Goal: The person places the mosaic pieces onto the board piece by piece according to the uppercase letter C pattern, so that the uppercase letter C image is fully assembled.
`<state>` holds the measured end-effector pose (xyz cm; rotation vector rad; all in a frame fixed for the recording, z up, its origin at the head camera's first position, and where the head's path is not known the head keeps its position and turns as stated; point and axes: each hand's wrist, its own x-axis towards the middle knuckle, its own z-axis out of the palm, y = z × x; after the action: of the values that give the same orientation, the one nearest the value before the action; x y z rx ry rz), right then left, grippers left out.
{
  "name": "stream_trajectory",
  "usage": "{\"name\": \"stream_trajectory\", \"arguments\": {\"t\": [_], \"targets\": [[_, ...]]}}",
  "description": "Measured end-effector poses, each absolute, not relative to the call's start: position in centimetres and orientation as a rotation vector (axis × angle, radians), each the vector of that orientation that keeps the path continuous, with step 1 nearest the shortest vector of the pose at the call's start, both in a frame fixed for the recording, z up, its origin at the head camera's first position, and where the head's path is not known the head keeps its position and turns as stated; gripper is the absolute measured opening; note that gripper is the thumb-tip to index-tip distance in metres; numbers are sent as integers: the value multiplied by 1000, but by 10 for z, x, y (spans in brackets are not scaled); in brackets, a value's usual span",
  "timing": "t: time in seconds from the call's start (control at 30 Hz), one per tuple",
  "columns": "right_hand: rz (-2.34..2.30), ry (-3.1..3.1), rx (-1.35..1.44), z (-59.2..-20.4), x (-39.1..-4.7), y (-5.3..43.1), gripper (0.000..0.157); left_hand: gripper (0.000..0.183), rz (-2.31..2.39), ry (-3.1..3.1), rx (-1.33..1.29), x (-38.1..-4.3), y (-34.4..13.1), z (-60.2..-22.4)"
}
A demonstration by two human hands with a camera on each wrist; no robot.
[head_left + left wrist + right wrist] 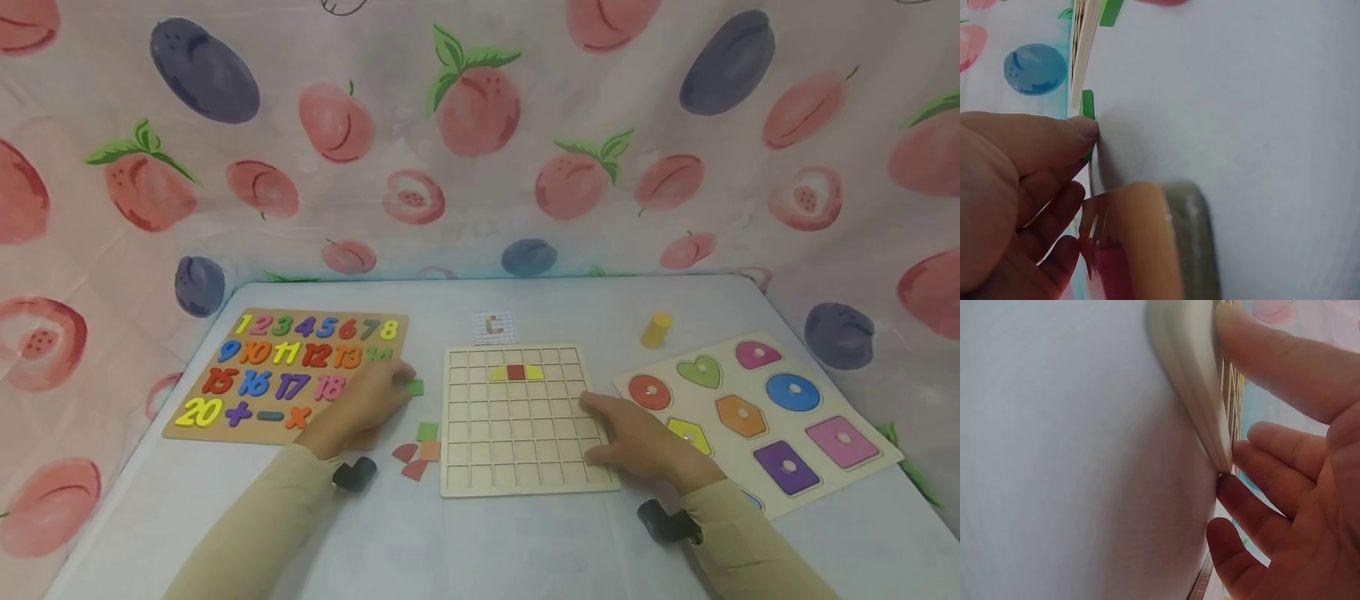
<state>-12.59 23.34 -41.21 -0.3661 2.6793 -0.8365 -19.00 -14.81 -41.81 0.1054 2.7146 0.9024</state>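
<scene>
My left hand (373, 398) pinches a green square tile (415, 387) by its edge; the thumb hides part of the tile (1088, 101) in the left wrist view. Just right of it lies a wooden grid board (504, 430). Near its top sit a red square tile (516, 372) and two yellow curved tiles (535, 372), one on each side. My right hand (647, 440) touches the board's right edge with fingers loosely spread. Left of the board lie another green square tile (427, 432), an orange square tile (430, 452) and two red quarter-round tiles (414, 469).
A number puzzle board (180, 431) lies at the left, partly under my left forearm. Behind the grid board is a small pattern card (494, 327). A yellow cylinder (656, 331) stands at the back right, near a knobbed shape puzzle (813, 483).
</scene>
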Motion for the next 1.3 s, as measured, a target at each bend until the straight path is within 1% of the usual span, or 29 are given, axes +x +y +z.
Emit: {"name": "stream_trajectory", "arguments": {"t": [0.2,0.6,0.87,1.1,1.3], "targets": [[-840,2677,-344,-411,-126,233,78,37,904,2721,103,-190,-147,-417],[-836,2691,-383,-413,-126,233,77,36,900,2716,77,-189,-141,-411],[-838,2690,-381,-413,-126,233,77,33,910,2724,154,-188,-131,-402],[-818,2689,-338,-413,-127,232,78,29,1030,2630,104,-190,-116,-396],[-821,2686,-344,-413,-127,233,77,27,925,2704,215,-196,-98,-400]]}}
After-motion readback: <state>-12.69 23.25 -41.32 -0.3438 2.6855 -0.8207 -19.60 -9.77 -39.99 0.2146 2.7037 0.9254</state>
